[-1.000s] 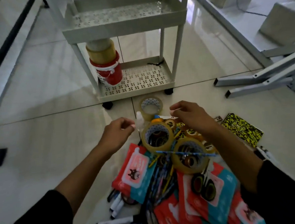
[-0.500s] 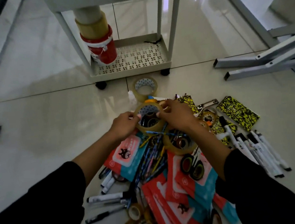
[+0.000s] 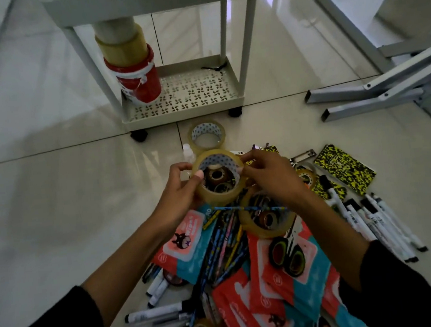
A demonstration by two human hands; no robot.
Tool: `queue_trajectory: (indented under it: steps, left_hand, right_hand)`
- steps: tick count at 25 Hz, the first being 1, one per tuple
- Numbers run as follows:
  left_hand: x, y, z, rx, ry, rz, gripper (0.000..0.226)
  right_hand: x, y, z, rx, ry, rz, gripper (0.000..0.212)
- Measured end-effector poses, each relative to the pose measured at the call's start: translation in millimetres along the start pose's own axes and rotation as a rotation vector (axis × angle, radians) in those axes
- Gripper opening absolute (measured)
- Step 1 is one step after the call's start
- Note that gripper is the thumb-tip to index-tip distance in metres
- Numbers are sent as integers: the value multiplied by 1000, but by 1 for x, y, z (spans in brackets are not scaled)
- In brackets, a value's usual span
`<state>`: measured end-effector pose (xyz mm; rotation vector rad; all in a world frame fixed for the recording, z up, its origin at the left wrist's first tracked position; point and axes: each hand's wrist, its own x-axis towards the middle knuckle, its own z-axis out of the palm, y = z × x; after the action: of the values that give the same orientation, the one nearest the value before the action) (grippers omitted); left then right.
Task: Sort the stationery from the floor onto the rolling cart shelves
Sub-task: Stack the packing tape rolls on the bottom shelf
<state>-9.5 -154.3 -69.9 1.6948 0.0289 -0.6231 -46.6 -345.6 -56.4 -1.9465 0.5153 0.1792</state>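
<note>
Clear-amber tape, a wide roll (image 3: 219, 178), sits between both hands just above the pile (image 3: 243, 252) on the floor, at about 6 o'clock from the cart (image 3: 183, 106). The left hand (image 3: 179, 192) curls round its 9 o'clock side with the thumb hooked over the rim into the core; the right hand (image 3: 267, 177) pinches the 3 o'clock rim with fingertips. The roll looks stiff and fairly light, with a cardboard core that should not crush. Its outer wrap is glossy and probably slick, so the safer hold is through the hole, thumb inside and fingers outside, as the left hand has it. A second roll (image 3: 207, 138) lies on the floor at 12 o'clock from it; a third (image 3: 266, 219) lies at 5 o'clock under a pencil (image 3: 249, 208). On the cart's bottom shelf, at its 9 o'clock end, a stack of rolls (image 3: 130, 64) stands, which suggests where this one belongs.
</note>
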Motion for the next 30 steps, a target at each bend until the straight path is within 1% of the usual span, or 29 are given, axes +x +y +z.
queue_trajectory:
  steps: [1,2,4,6,7,9,14,17,20,23,25,27,30]
  left_hand:
    - [0,4,0,-20,-3,12,22]
    - [-1,6,0,-26,-1,29,23]
    - [0,10,-3,-9,5,58,23]
    - [0,11,-2,0,-6,64,24]
    - [-1,11,0,3,-19,63,25]
    - [-4,10,5,-2,-42,59,26]
    - [-6,8,7,0,-43,45,29]
    - [-6,10,3,-33,-34,59,28]
    - [-8,10,0,-30,-19,74,28]
    - [-12,9,1,-55,-2,84,31]
    - [-14,8,2,-53,7,77,34]
    - [-14,7,3,-53,13,62,35]
    - [-12,5,7,-66,11,40,35]
  right_hand:
    - [-2,2,-6,21,8,5,16]
    - [-5,6,-15,-25,38,-10,18]
    - [-14,16,-32,-291,87,-50,25]
    - [-25,27,-43,-509,41,-49,26]
    - [-28,33,-44,-568,1,-39,22]
    - [-31,44,-41,-640,-15,-41,19]
    - [-39,49,-39,-683,26,-131,32]
    - [-47,47,-41,-648,68,-206,34]
    - [-54,40,-49,-554,147,-248,30]
    - [-57,31,-60,-408,246,-244,32]
    - [-58,26,-66,-355,282,-201,31]
    - [-59,21,-72,-209,280,-128,24]
    - [-59,8,-70,168,192,-4,18]
